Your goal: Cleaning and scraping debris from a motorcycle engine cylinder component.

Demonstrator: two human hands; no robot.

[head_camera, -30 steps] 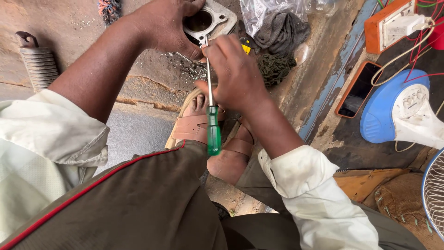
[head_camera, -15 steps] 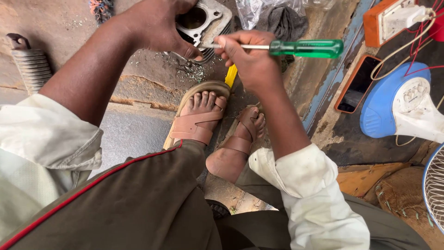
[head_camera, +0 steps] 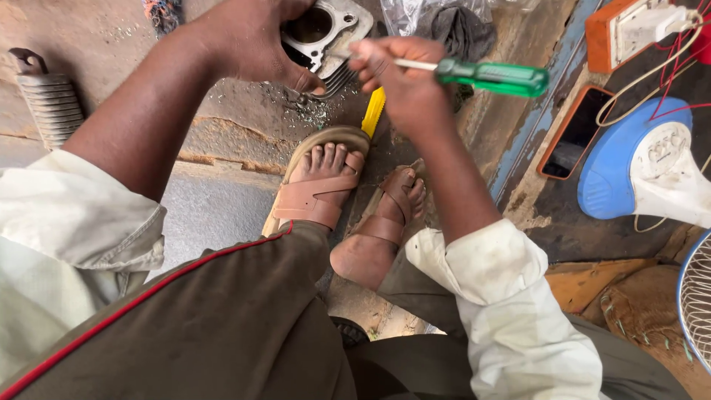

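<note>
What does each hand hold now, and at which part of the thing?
The right hand holds the green-handled screwdriver by its metal shaft, not the handle. The left hand grips the finned metal engine part at its side.

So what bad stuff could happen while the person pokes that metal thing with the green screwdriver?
The screwdriver tip works close to the left hand gripping the finned metal engine part; a slip might jab those fingers. The feet in open sandals sit right below, so a dropped part could land on bare toes. Metal scrapings scattered on the ground might also prick skin.
</note>
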